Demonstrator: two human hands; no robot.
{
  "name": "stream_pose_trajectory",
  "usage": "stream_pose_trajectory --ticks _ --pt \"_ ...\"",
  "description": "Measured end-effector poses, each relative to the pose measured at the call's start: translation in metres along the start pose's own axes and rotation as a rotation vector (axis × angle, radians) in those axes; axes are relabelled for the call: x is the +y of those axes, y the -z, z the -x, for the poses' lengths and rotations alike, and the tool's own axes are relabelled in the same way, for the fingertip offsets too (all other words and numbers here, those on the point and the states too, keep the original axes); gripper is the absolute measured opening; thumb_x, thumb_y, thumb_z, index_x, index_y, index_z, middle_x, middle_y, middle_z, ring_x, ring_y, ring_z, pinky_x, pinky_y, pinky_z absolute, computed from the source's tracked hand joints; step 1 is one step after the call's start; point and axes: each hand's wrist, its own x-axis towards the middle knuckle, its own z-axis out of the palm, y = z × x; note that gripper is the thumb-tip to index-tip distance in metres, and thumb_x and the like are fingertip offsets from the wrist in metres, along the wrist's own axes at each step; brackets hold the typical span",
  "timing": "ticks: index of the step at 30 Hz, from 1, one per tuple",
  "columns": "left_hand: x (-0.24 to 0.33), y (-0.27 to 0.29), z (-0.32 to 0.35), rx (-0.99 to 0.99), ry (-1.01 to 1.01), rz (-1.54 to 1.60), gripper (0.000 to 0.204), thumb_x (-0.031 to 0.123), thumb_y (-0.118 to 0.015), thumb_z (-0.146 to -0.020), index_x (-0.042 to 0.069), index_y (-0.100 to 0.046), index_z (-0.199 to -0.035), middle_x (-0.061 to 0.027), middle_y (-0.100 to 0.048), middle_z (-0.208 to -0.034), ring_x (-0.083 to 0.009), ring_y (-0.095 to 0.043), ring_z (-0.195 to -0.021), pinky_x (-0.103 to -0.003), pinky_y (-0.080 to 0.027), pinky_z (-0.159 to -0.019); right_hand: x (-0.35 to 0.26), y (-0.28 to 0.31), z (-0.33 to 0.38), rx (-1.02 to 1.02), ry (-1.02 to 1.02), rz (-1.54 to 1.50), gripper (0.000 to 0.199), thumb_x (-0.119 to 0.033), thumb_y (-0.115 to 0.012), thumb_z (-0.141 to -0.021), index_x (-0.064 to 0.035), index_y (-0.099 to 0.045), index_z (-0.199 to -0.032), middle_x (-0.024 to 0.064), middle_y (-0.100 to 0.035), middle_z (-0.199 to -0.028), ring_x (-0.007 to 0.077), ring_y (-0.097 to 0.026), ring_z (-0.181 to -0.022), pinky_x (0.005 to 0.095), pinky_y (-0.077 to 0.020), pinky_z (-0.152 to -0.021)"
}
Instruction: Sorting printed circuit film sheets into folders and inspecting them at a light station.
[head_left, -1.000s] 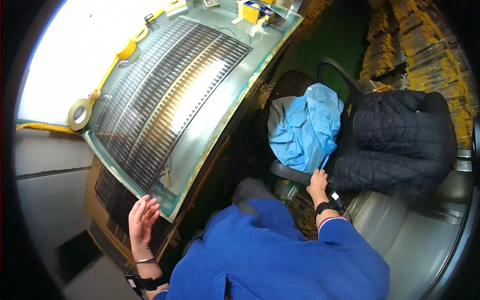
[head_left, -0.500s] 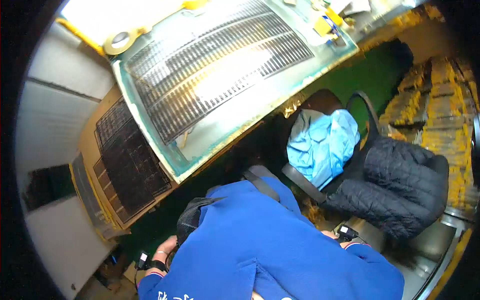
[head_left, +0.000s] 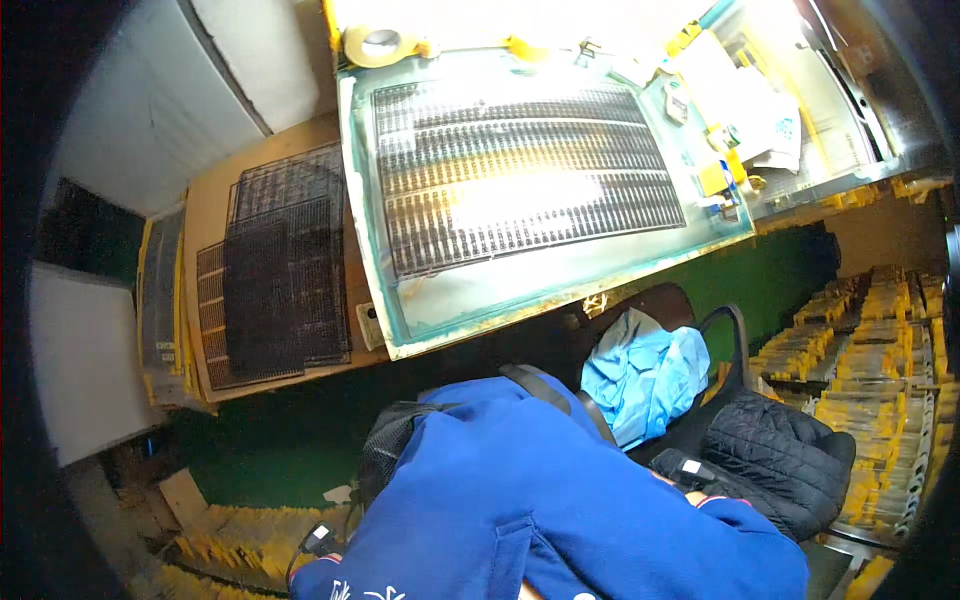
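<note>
Both my arms, in blue sleeves, hang low at my sides. Of my left arm, only the cuff and a small wrist device [head_left: 318, 540] show beside my body at the lower left; the fingers are hidden. My right hand [head_left: 695, 497] shows just a bit of skin at the cuff, close to a black quilted jacket [head_left: 770, 450]. Its fingers are hidden too, so whether it touches the jacket I cannot tell. By the jacket lies a crumpled light-blue cloth [head_left: 645, 375]. Ahead, a sheet with rows of small dark marks [head_left: 560, 130] lies on a brightly lit, green-edged glass table [head_left: 470, 310].
A tape roll [head_left: 358, 48] and small yellow pieces sit along the table's edges. Dark grid sheets [head_left: 265, 300] rest on a cardboard panel [head_left: 180, 290] at left. Rows of yellow-edged flat items [head_left: 880, 400] line the right; similar rows [head_left: 240, 540] stand at lower left.
My view has swung, so the lit table appears further right and more level. My left hand, partly seen before, has slipped behind my body. My right wrist now appears nearer the jacket.
</note>
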Motion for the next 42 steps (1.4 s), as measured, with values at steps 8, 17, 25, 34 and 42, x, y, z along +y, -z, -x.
stream_pose_trajectory --ticks 8,17,25,34,42 --pt "0.017 -0.01 -0.02 -0.006 -0.012 0.062 0.03 0.025 -0.054 -0.084 -0.001 -0.06 -0.097 -0.0104 -0.063 -0.082 -0.0205 -0.06 -0.069 -0.034 -0.046 -0.058 -0.141 0.027 0.068 0.317 0.149 0.168 0.037 -0.019 -0.061 -0.084 -0.0079 -0.045 -0.115 0.0063 -0.063 -0.079 0.0159 -0.06 -0.064 0.0269 -0.0494 -0.06" --pt "0.09 -0.043 -0.04 0.017 -0.038 0.063 0.031 0.025 -0.053 -0.085 -0.002 -0.059 -0.098 -0.011 -0.063 -0.083 -0.0212 -0.06 -0.07 -0.034 -0.047 -0.059 -0.193 0.076 0.16 0.493 0.512 0.134 0.025 -0.022 -0.056 -0.088 -0.0045 -0.052 -0.105 0.0073 -0.064 -0.088 0.0146 -0.063 -0.077 0.0279 -0.0506 -0.067" --pt "0.144 -0.111 -0.038 0.1 -0.023 0.15 0.031 0.026 -0.053 -0.085 -0.002 -0.058 -0.1 -0.0116 -0.063 -0.084 -0.0218 -0.061 -0.07 -0.035 -0.047 -0.059 -0.196 0.208 0.149 0.613 0.225 0.185 0.019 -0.018 -0.053 -0.088 -0.0038 -0.053 -0.101 0.0097 -0.066 -0.089 0.017 -0.066 -0.074 0.0292 -0.0512 -0.06" --pt "0.178 -0.249 0.01 0.233 0.019 0.337 0.032 0.026 -0.053 -0.085 -0.002 -0.057 -0.101 -0.0123 -0.063 -0.086 -0.0225 -0.061 -0.071 -0.036 -0.047 -0.06 -0.203 0.367 0.195 0.926 -0.167 0.574 0.049 -0.03 -0.065 -0.078 0.0052 -0.051 -0.109 0.0204 -0.06 -0.104 0.0253 -0.065 -0.077 0.0327 -0.0549 -0.056" --pt "0.185 -0.357 0.037 0.272 0.019 0.415 0.033 0.026 -0.052 -0.086 -0.002 -0.057 -0.102 -0.0129 -0.063 -0.087 -0.0231 -0.061 -0.072 -0.037 -0.048 -0.06 -0.01 0.564 0.209 1.438 -0.431 0.456 0.092 -0.032 -0.071 -0.067 -0.0116 -0.017 -0.139 0.0306 -0.025 -0.136 0.0412 -0.036 -0.122 0.0423 -0.0334 -0.1"
